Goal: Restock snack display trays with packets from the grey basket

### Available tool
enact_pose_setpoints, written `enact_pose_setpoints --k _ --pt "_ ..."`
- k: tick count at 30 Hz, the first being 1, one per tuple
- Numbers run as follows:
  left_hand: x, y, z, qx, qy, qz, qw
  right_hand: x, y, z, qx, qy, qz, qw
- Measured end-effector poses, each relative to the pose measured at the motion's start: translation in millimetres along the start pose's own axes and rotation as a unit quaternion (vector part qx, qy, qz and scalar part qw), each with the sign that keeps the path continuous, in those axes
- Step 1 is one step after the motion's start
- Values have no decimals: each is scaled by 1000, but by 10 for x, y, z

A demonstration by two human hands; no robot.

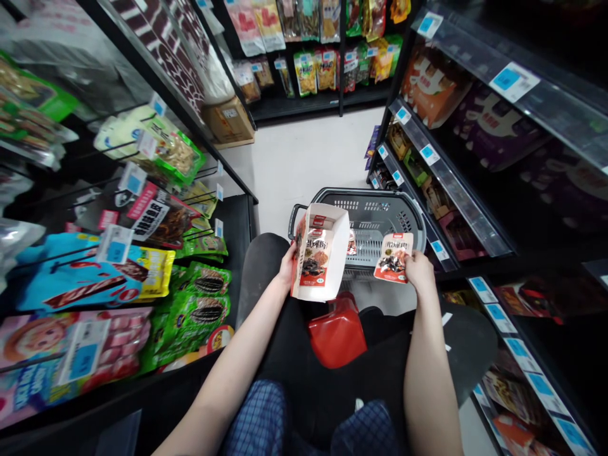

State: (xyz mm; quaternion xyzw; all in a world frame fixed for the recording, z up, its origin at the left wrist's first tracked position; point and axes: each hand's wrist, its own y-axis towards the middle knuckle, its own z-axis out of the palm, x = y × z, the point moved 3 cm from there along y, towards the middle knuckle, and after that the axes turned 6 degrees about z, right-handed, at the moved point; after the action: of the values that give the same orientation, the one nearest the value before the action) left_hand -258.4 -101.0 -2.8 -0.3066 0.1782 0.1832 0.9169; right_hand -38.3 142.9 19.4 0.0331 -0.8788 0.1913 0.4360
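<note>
A small flat packet (pixel 390 256) is pinched at its right edge between the thumb and the fingers of the right hand (pixel 418 271). It is coloured pale beige-pink above and red-orange below, with dark lettering across the upper part, a small red label at the top, and dark pieces of food pictured in the middle. The packet is held to the left of this grip, with its printed face turned upward.

By the left hand (pixel 286 269), an open box (pixel 338 253) is clasped at its left side; the fingers are partly hidden. The box is white inside. In it, to the right of the left grip, a packet of similar design (pixel 314 258) is seen; how many are stacked there cannot be told.

Beyond both grips, a dark grey basket (pixel 373 218) with slotted walls is placed. Inside it, between the two hands, another small packet (pixel 352 242) is seen, partly covered by the box.
</note>
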Motion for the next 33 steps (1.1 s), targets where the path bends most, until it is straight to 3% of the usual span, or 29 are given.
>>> enact_pose_setpoints --k 3,11,16,19,23,26,30,33 --pt "-1 3 5 -7 -2 -1 1000 -53 2 33 9 -61 8 998" --pt "-14 -9 14 0 -4 -1 1000 154 18 693 18 -37 -78 996" --pt "-18 -15 15 -7 -8 4 1000 145 -57 641 64 9 -113 992" --pt "-10 5 7 -4 -7 6 1000 329 -306 534 57 37 -160 985" --pt "18 39 -31 3 1 3 1000 756 -808 440 -26 21 -336 941" --pt "23 38 -37 2 6 14 1000 955 -1124 499 -31 -80 -438 895" --pt "24 3 11 5 10 13 1000 1016 -1395 663 -33 -214 -466 858" --pt "34 -6 10 9 33 6 999 1009 -1508 818 0 -282 -445 850"
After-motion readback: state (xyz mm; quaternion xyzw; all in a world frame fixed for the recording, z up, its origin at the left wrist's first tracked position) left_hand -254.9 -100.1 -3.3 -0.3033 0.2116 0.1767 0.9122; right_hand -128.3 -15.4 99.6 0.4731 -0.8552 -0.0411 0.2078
